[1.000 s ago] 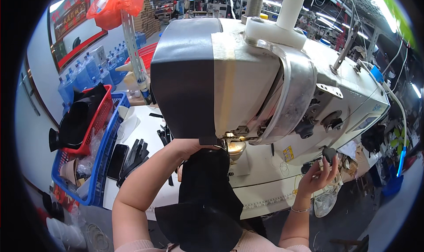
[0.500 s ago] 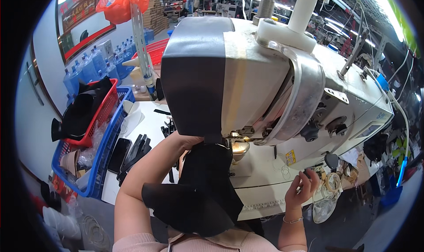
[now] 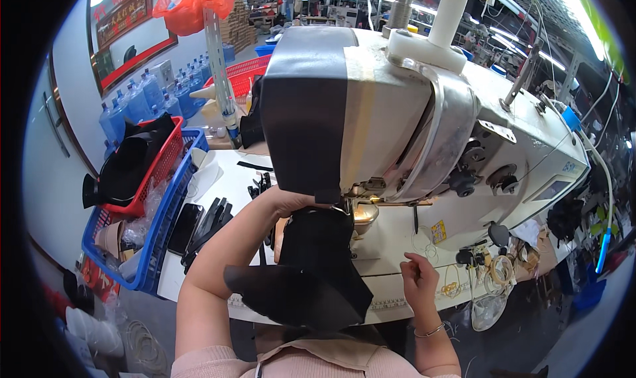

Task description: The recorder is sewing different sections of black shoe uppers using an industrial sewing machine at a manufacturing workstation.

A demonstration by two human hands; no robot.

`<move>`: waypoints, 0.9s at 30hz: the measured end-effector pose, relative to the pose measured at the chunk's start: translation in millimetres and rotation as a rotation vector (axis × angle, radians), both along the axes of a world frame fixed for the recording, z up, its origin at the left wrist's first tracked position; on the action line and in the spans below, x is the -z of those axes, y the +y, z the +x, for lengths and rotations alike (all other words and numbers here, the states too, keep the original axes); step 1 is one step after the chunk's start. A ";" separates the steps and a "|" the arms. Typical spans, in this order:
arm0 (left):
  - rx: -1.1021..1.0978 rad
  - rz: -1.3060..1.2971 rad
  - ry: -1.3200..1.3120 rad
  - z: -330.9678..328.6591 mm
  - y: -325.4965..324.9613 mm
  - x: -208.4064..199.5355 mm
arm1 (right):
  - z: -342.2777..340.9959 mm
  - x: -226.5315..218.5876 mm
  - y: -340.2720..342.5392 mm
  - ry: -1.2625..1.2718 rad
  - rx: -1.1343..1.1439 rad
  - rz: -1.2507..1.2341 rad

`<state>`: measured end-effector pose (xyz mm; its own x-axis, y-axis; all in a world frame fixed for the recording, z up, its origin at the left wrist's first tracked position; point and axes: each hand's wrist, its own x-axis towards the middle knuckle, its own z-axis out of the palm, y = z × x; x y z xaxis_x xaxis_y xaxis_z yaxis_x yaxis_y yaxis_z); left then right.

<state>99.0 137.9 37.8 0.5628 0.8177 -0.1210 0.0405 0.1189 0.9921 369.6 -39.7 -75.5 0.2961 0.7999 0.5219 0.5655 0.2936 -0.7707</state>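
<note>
A black piece of sheet material [image 3: 318, 245] hangs under the head of a sewing machine [image 3: 391, 133], with its broad flap [image 3: 278, 295] drooping toward me over the table's front edge. My left hand [image 3: 291, 200] reaches in at the far edge of that piece, beside the needle area. Its fingers are mostly hidden behind the machine head and the material, so their grip does not show. To the right, above the front edge of the table, my right hand [image 3: 419, 279] has its fingers curled together. Anything inside them is too small or hidden to make out.
At left stand a blue basket [image 3: 142, 275] and a red basket [image 3: 173, 154] with black pieces. Black strips [image 3: 211, 224] and a phone [image 3: 185, 227] lie on the white table [image 3: 225, 173]. Small black parts [image 3: 469, 255] and coiled loops [image 3: 498, 272] lie at right.
My right hand has moved left, away from the small parts, and its spread fingers have curled in. My left hand stays by the machine head. The view has shifted slightly.
</note>
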 end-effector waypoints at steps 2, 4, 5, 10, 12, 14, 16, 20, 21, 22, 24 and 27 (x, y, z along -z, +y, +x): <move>0.028 0.122 0.067 -3.7 -18.6 -13.2 | -6.6 -6.8 -1.2 0.102 -0.104 -0.181; -0.044 0.391 0.442 -16.9 -42.5 -22.4 | -12.4 -11.7 -1.6 0.073 -0.259 -0.153; 0.062 0.761 0.358 -29.8 -42.1 3.2 | -15.5 -16.9 -2.5 0.076 -0.331 -0.161; -0.169 1.556 0.260 -50.1 -129.5 29.6 | -57.5 -65.2 -15.0 -0.055 -0.559 -0.081; -0.217 1.612 0.323 -49.6 -149.1 34.1 | -74.9 -70.7 -19.8 -0.081 -0.583 -0.075; -0.242 1.602 0.333 -50.1 -157.5 39.2 | -87.2 -72.5 -21.2 -0.120 -0.555 -0.062; -0.261 1.602 0.330 -51.1 -162.1 42.1 | -93.6 -73.3 -23.4 -0.163 -0.551 -0.045; -0.283 1.599 0.294 -51.6 -164.6 44.6 | -100.2 -80.3 -26.3 -0.243 -0.507 -0.092; -0.293 1.592 0.291 -50.8 -165.0 45.1 | -102.5 -81.4 -26.0 -0.239 -0.515 -0.072; -0.290 1.593 0.281 -50.0 -164.8 45.5 | -104.0 -82.2 -25.5 -0.235 -0.524 -0.053; -0.302 1.601 0.282 -49.0 -164.3 45.9 | -104.9 -81.5 -23.2 -0.261 -0.514 -0.046; -0.323 1.604 0.264 -47.8 -165.3 46.4 | -103.4 -75.6 -19.8 -0.219 -0.483 -0.009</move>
<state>51.2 -27.4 -8.6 0.4584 0.2684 0.8472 0.3954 -0.9154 0.0761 266.2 -59.5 0.1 -0.2226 0.8228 0.5229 0.5157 0.5545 -0.6531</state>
